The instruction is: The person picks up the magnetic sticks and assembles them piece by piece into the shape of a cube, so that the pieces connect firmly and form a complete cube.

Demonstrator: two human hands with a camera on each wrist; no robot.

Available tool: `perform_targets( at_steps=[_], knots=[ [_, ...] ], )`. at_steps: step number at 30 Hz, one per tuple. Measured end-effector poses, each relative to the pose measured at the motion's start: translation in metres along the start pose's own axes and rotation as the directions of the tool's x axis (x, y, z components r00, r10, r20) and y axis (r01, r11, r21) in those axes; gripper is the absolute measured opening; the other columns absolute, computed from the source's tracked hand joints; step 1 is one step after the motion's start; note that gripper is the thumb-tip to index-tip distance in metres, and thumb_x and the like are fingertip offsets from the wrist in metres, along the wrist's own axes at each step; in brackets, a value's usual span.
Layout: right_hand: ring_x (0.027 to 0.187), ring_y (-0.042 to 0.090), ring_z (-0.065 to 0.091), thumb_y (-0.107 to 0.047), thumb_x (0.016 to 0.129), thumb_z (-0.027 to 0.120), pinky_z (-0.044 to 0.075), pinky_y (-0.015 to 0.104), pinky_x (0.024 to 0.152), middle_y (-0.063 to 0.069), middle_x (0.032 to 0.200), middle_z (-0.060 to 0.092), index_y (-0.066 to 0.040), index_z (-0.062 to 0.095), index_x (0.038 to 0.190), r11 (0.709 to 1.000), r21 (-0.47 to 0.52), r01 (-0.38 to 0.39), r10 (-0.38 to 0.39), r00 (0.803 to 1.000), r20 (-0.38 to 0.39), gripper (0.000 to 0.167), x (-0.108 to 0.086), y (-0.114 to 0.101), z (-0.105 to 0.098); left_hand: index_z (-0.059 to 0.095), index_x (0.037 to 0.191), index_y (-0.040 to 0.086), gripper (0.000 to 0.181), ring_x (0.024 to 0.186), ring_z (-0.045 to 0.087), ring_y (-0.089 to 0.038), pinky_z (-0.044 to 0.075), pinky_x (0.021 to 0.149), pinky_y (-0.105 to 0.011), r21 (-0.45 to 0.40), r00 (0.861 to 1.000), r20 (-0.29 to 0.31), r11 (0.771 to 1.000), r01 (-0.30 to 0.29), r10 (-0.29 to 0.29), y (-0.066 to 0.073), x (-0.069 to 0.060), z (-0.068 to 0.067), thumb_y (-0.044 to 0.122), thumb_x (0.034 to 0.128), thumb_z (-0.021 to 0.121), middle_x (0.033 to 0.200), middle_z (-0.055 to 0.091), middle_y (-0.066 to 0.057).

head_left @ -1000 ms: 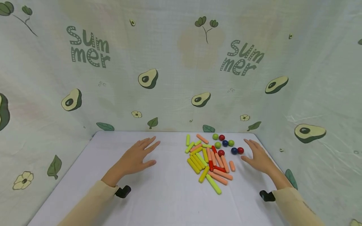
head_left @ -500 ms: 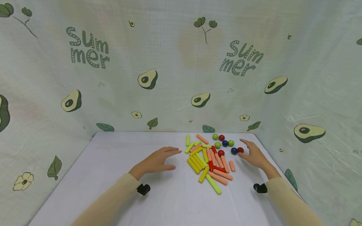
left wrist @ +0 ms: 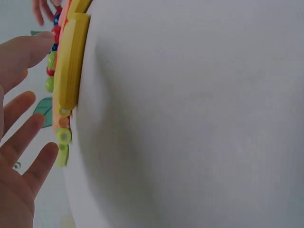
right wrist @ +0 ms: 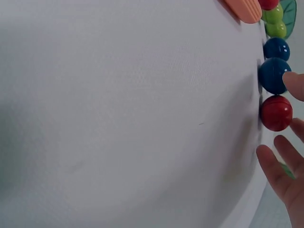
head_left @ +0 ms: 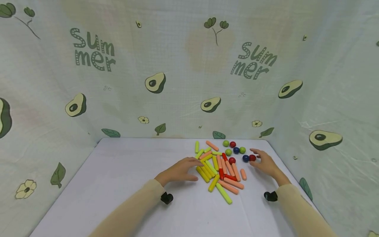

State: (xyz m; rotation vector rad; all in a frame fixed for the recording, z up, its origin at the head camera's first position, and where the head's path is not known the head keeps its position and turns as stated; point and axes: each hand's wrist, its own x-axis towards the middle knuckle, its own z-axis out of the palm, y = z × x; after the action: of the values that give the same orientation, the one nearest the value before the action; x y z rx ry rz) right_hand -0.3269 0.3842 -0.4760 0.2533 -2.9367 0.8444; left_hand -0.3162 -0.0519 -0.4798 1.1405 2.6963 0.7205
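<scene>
My left hand (head_left: 180, 169) hovers at the left side of a group of short coloured sticks, fingers extended and thumb apart. Its fingertips overlap the nearest yellow sticks (head_left: 202, 174) in the head view; contact cannot be told. In the left wrist view a ridged yellow stick (left wrist: 73, 61) lies beyond the thumb, and some sticks show ring-like ends. At the right, my right hand (head_left: 266, 163) is spread beside a red ball (head_left: 252, 158) and holds nothing. In the right wrist view its thumb (right wrist: 295, 85) overlaps a dark blue ball (right wrist: 274, 76), next to the red ball.
Salmon sticks (head_left: 228, 186), red sticks (head_left: 230, 177) and lime sticks (head_left: 223, 193) lie loosely on the white table (head_left: 118, 184). Green balls (head_left: 226, 143), plus more red and blue ones, sit at the back right. A printed cloth (head_left: 177, 65) hangs behind and at both sides.
My left hand has moved right, from the table's left part to the yellow sticks. The right hand has shifted slightly left, up to the red ball. Sticks and balls have stayed put.
</scene>
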Motion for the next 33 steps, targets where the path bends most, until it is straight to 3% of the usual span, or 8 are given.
perform_targets(
  at_steps=[8,15,20,33],
  knots=[
    [0.131,0.054,0.053,-0.016,0.099,0.074,0.046,0.069,0.106,0.033,0.152,0.049,-0.001,0.046,0.156,1.0,0.018,-0.023,0.022,1.0,0.02,0.065,0.007,0.013,0.002,0.063,0.147,0.031,0.055,0.147,0.045,-0.017,0.039,0.122,-0.044,-0.001,1.0,0.02,1.0,0.015,-0.015,0.004,0.011,0.011,0.037,0.0955,0.082,0.156,0.054,0.009],
    [0.127,0.051,0.057,-0.013,0.1,0.072,0.053,0.063,0.102,0.031,0.146,0.056,-0.002,0.054,0.15,0.996,0.049,-0.078,0.077,0.996,0.041,0.054,0.01,0.019,0.001,0.069,0.14,0.028,0.046,0.139,0.048,-0.014,0.039,0.12,-0.038,0.006,0.999,0.023,1.0,-0.027,0.027,0.005,0.016,0.014,0.034,0.0956,0.082,0.145,0.059,0.012],
    [0.125,0.05,0.06,-0.012,0.1,0.072,0.054,0.061,0.101,0.029,0.142,0.059,-0.002,0.06,0.144,0.995,0.051,-0.085,0.082,0.996,0.044,0.047,0.009,0.021,0.001,0.075,0.129,0.029,0.034,0.134,0.049,-0.013,0.04,0.119,-0.037,0.015,0.999,0.022,1.0,-0.025,0.024,0.008,0.017,0.014,0.029,0.0962,0.082,0.14,0.061,0.012],
    [0.117,0.045,0.063,-0.011,0.101,0.072,0.056,0.058,0.099,0.027,0.133,0.065,-0.001,0.064,0.137,0.995,0.056,-0.081,0.078,0.996,0.052,0.038,0.006,0.022,-0.002,0.079,0.116,0.03,0.022,0.105,0.05,-0.007,0.045,0.096,-0.026,0.08,1.0,0.004,0.997,-0.011,0.01,0.009,0.014,0.013,0.023,0.0954,0.083,0.111,0.065,0.02]
  ],
)
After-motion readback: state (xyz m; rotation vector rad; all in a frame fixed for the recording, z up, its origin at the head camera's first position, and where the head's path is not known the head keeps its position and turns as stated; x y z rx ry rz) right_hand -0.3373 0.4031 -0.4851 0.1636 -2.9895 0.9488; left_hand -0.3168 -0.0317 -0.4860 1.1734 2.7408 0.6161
